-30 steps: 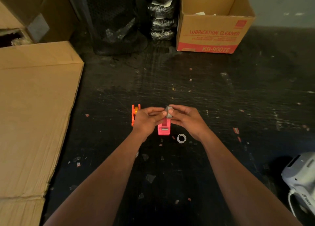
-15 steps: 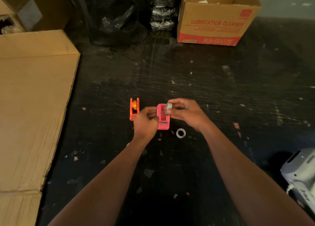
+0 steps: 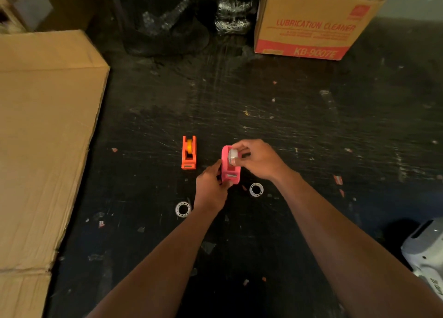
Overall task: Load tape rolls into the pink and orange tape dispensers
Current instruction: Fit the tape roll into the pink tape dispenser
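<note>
At pink dispenser | right hand pinches tape roll, seemingly unseated | left hand steadies

Two dispensers – pink, orange – perhaps three rolls.

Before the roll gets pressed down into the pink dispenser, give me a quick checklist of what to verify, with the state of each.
1. Left hand steadies the pink dispenser at its near end: ok.
2. Right hand has a grip on the tape roll: ok.
3. Roll sits over the dispenser's far end: ok.
4. Roll seated on its hub: cannot tell, fingers cover it.
5. Orange dispenser stands apart, clear of both hands: ok.
6. Two white rings lie loose on the table; whether they belong inside: cannot tell.
</note>
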Demonstrator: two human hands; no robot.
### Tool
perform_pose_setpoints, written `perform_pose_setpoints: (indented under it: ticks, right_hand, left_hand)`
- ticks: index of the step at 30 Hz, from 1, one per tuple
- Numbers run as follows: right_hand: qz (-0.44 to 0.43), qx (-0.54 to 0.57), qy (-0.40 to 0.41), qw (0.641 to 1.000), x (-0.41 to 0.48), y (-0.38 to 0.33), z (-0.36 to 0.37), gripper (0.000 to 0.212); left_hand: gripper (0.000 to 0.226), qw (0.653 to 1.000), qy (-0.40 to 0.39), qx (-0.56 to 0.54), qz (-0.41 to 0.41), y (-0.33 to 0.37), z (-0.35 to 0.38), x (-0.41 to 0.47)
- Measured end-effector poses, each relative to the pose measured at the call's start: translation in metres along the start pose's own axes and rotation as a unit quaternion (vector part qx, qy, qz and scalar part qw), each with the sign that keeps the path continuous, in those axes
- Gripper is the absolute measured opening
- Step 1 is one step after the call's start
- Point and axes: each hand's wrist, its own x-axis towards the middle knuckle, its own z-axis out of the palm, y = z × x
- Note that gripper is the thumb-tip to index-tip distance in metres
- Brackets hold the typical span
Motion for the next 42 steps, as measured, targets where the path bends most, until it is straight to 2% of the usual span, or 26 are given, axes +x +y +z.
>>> perform_pose_setpoints:
  ticks: [11,21,26,30,42]
  right_hand:
    - [-0.024,-0.154,0.015,0.988,0.004,0.002,0.013,0.049]
    - [-0.042,-0.152,0.032,0.987,0.000,0.010,0.014,0.045]
    - [-0.037,-0.115,0.049,0.992,0.000,0.014,0.017,0.038]
    - [-0.041,-0.101,0.063,0.992,0.000,0.015,0.020,0.032]
    - [-0.049,-0.079,0.094,0.991,-0.003,0.019,0.026,0.029]
  left_hand:
    - [0.058,1.000,-0.009,0.012,0.005,-0.005,-0.003,0.002]
    - [0.056,1.000,-0.012,-0.006,0.004,-0.004,-0.006,0.002]
    - [0.037,0.998,0.049,-0.049,0.002,0.004,-0.008,0.007]
    - [0.022,0.999,0.043,-0.027,0.010,0.011,-0.007,0.015]
    - [0.015,0.998,0.054,-0.025,-0.009,0.017,-0.004,0.019]
